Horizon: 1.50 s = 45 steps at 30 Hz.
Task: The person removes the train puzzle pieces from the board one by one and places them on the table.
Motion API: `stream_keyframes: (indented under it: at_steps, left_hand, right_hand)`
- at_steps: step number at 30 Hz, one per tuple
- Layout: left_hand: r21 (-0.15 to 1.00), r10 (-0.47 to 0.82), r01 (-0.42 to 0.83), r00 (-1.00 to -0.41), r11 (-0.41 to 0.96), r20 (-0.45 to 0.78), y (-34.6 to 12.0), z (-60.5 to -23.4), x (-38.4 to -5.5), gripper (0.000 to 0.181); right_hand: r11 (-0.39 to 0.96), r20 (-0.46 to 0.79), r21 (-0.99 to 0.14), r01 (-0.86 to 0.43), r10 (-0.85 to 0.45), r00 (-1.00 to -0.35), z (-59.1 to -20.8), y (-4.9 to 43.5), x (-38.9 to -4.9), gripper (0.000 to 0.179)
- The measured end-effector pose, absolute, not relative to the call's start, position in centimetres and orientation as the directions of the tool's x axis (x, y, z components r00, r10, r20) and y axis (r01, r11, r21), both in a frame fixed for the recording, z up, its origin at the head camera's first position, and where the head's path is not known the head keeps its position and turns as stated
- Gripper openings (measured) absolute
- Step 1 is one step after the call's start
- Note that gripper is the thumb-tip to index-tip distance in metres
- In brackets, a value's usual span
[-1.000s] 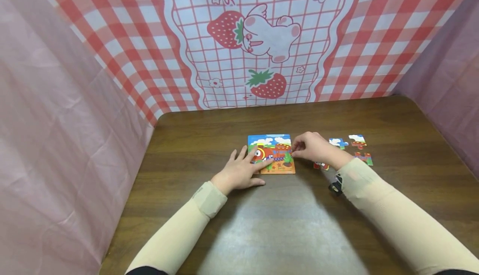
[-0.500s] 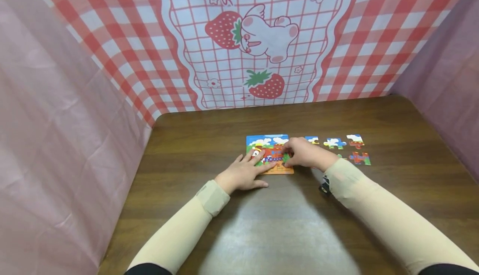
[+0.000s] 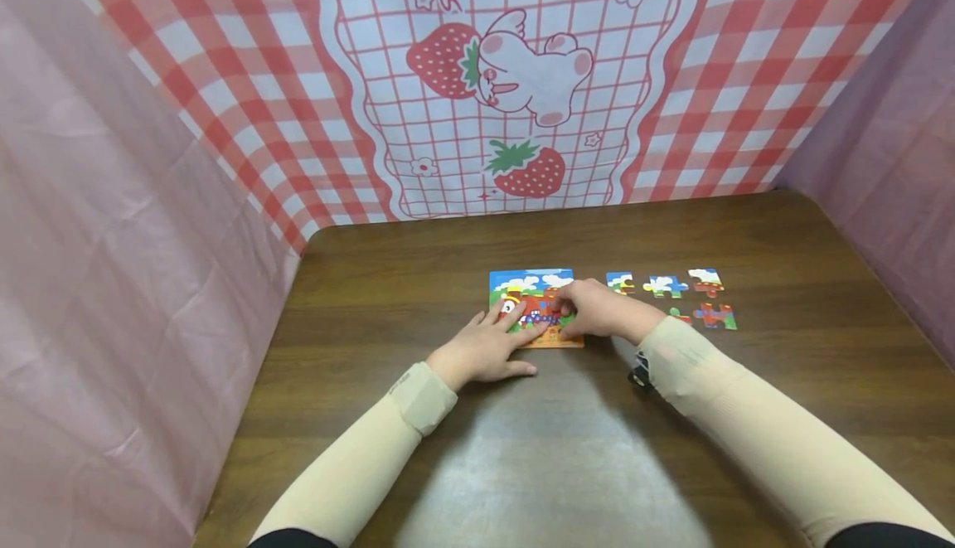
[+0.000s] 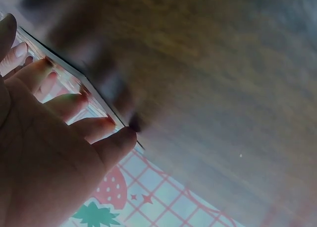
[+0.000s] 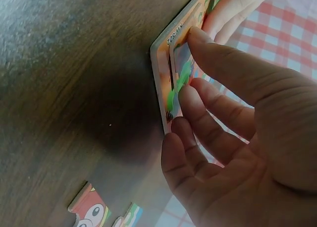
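A square jigsaw board [image 3: 530, 273] with a colourful train picture lies flat on the table. My left hand [image 3: 481, 351] rests on its left part with fingers spread straight. In the left wrist view those fingers reach over the board's edge [image 4: 101, 94], the thumb outside it. The right hand [image 3: 597, 309] bends over the board's right side. Seen from the right wrist, thumb and fingertips pinch a puzzle piece [image 5: 184, 71] with green and bluish print inside the corner of the raised border. Much of that piece is hidden by the fingers.
To the right of the board lie several loose puzzle pieces: a sky one [image 3: 666, 286], a cloud-and-red one [image 3: 705, 281], a red-and-green one [image 3: 716, 316]. A checked strawberry cloth [image 3: 522, 158] hangs behind the brown table [image 3: 418, 254]; pink curtains [image 3: 112, 241] hang at the sides.
My right hand has moved left from beside the board's right edge onto its right side, uncovering more loose pieces. The left hand has stayed on the board.
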<state>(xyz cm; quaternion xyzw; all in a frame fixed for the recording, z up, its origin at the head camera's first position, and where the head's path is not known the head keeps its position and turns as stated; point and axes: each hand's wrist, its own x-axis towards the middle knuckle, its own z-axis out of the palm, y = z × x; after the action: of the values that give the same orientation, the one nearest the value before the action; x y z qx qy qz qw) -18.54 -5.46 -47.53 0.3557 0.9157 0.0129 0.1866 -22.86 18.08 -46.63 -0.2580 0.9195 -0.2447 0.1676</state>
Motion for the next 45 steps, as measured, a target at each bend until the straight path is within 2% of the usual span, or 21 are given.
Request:
stream_keyframes:
  at_steps: [11,27,37,45]
  left_hand:
    - [0.166,0.660,0.646,-0.681,0.745,-0.316,-5.6,-47.5,-18.2,0.074]
    - [0.168,0.663,0.647,-0.681,0.744,-0.310,-5.7,-47.5,-18.2,0.073]
    - [0.154,0.666,0.654,-0.684,0.740,-0.297,-5.8,-47.7,-18.1,0.073]
    - [0.158,0.666,0.653,-0.681,0.740,-0.303,-5.8,-47.6,-18.1,0.073]
  right_hand:
    - [0.784,-0.235,-0.498,-0.372,-0.534,-0.812,-46.4,17.7,-22.6,0.046]
    - [0.782,-0.237,-0.520,-0.344,-0.519,-0.821,-46.1,18.0,-22.2,0.045]
    - [0.781,-0.183,-0.492,-0.385,-0.525,-0.831,-46.5,18.7,-21.9,0.042]
    - [0.768,-0.175,-0.472,-0.433,-0.563,-0.808,-46.4,19.3,-21.4,0.039]
